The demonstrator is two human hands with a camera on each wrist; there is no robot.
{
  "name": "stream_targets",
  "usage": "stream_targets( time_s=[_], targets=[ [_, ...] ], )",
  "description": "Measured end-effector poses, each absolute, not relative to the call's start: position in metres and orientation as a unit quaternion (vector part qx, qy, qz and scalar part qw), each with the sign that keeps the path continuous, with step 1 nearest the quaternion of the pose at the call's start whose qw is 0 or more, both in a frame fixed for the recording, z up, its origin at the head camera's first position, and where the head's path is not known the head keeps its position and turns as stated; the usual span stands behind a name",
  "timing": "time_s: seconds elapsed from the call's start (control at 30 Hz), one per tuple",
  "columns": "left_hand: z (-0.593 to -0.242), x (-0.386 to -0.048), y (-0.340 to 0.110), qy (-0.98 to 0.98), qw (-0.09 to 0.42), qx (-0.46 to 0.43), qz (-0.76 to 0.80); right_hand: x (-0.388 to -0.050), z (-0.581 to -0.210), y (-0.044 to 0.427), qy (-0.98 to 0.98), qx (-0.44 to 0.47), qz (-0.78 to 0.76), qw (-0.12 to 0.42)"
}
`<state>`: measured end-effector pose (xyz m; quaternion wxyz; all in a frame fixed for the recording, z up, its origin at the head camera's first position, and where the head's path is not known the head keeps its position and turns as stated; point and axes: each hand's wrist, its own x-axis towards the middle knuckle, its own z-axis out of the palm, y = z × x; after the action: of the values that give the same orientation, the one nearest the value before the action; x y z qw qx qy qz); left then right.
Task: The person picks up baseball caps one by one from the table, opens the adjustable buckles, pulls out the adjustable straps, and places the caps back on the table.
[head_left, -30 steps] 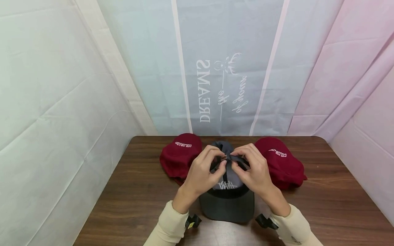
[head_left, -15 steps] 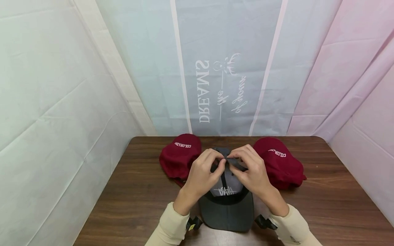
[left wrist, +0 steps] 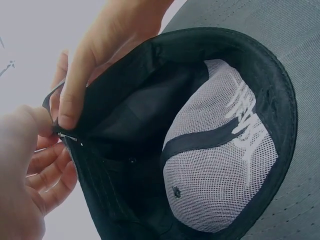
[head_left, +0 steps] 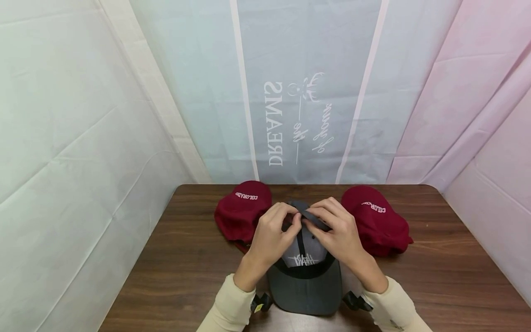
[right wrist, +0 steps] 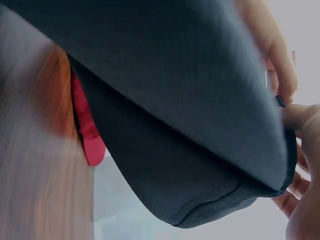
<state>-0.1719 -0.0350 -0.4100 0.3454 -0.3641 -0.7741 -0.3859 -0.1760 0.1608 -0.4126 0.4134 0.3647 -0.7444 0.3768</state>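
Cap strap [head_left: 317,222] partly hidden by fingers [head_left: 327,210]; sleeves [head_left: 227,302] cut off below.

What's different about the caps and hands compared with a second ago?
The gray cap shifted toward the person, its brim now lower in the head view. The buckle, which showed between the hands at first, is now hidden from the head camera. No release shows: the left hand and right hand still pinch at the strap. The left red cap and right red cap stayed put.
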Motion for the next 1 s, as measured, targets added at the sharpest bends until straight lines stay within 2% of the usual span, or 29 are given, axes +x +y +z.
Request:
stream_targets(
  time_s=[1.0],
  targets=[
    [-0.4114,-0.1687,-0.0359,-0.771,0.338,-0.355,-0.407,-0.1741,-0.4116,0.1586,-0.73,0.377,0.352,0.448]
  ],
)
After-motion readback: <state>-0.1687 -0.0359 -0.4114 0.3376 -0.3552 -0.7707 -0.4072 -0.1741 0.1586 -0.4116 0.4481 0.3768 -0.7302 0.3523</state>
